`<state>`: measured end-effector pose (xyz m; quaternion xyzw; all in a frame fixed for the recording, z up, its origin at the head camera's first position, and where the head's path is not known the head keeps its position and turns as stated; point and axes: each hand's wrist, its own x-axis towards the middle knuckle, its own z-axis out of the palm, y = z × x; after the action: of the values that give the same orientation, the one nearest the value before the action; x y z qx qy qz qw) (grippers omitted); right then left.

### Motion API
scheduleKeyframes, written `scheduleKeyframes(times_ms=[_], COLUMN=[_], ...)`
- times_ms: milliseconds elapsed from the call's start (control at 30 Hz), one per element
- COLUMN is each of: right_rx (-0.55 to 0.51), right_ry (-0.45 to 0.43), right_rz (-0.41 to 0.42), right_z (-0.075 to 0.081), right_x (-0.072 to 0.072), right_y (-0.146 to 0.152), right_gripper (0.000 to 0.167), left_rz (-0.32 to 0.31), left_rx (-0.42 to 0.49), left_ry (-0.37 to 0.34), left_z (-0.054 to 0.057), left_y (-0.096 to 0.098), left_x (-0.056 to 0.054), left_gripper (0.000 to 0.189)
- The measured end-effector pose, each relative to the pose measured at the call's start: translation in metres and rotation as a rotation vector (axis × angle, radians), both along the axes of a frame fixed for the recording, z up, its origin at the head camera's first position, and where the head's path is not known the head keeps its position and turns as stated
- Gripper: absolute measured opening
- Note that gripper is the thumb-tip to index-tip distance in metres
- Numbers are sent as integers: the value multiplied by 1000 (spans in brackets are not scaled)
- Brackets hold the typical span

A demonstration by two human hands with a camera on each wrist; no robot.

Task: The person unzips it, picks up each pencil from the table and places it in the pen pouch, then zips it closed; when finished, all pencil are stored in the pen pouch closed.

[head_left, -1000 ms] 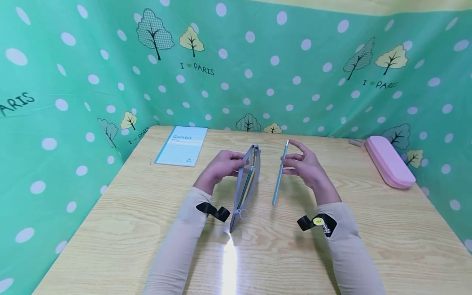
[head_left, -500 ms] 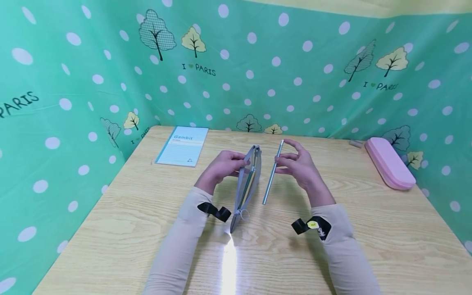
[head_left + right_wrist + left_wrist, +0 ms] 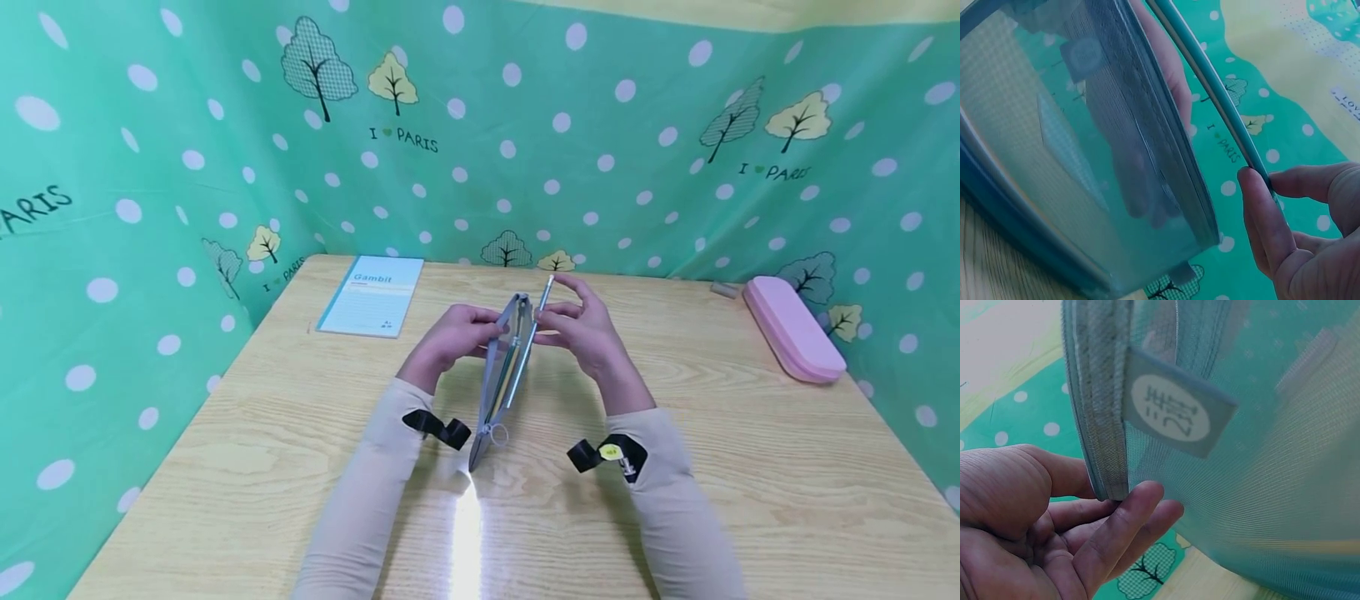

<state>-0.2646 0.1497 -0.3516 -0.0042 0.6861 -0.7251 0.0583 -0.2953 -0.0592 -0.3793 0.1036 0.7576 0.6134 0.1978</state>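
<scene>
A grey-blue mesh zip pouch (image 3: 487, 375) stands on its edge in the middle of the table, its zipped mouth unfastened. Yellow and dark pencils (image 3: 503, 379) show inside it. My left hand (image 3: 457, 337) pinches the pouch's far end between thumb and fingers; the left wrist view shows this grip beside a cloth label (image 3: 1172, 411). Between the thumb and fingers of my right hand (image 3: 588, 337) is a blue pencil (image 3: 1210, 81), white-tipped at its upper end. That pencil slants over the pouch's right side, lower end near the mouth. Whether it touches the pouch, I cannot tell.
A light-blue notebook (image 3: 375, 300) lies at the back left of the wooden table (image 3: 247, 467). A pink pencil case (image 3: 793, 329) is at the right, with a small grey eraser-like block (image 3: 723, 290) beside it. A green dotted curtain (image 3: 637, 133) surrounds the table.
My right hand has moved left with the pencil, bringing it from beside the pouch to the pouch's mouth. The left hand and the pouch have stayed in place.
</scene>
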Motion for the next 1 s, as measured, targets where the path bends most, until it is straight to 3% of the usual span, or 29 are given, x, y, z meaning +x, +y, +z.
scheduleKeyframes(times_ms=[1000], right_rx=[7], right_ry=[-25], right_rz=[-5], right_z=[-4], right_x=[0], right_y=[-22], right_gripper=[78], left_rz=[8], left_rx=[-10], left_ry=[-5], left_z=[0], left_y=[-1], left_x=[-2], left_gripper=[33])
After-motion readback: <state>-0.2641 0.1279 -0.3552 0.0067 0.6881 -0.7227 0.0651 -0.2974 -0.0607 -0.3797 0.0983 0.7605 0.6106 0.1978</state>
